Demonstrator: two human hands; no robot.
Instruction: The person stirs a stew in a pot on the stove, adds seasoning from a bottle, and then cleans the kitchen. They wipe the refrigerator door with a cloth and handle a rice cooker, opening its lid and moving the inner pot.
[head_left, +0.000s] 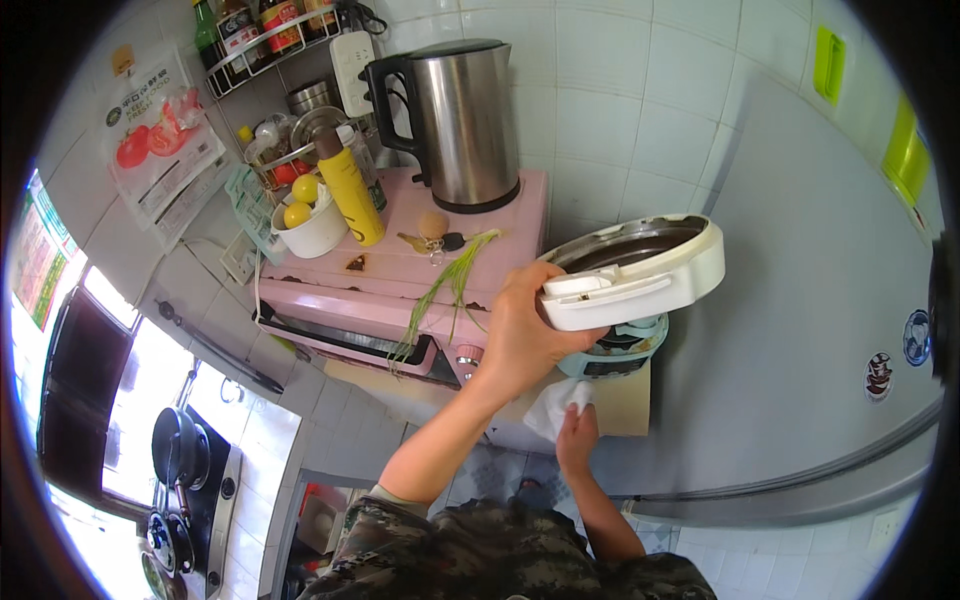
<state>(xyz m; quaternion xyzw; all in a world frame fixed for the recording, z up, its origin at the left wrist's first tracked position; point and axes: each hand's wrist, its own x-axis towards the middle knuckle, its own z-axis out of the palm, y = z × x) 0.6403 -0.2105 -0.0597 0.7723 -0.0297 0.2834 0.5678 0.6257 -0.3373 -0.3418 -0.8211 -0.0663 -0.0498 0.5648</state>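
Note:
My left hand grips the near left edge of a white, round appliance lid, held tilted up at the right of the pink toaster oven. The lid has a dark metal inner side. Below it, partly hidden, a light blue appliance stands on the cream counter. Lower down, my right hand holds a crumpled white cloth near the counter's front edge.
On the oven stand a steel electric kettle, a yellow bottle and a white bowl, with keys and green onion stalks. A grey refrigerator rises at the right; a gas stove is lower left.

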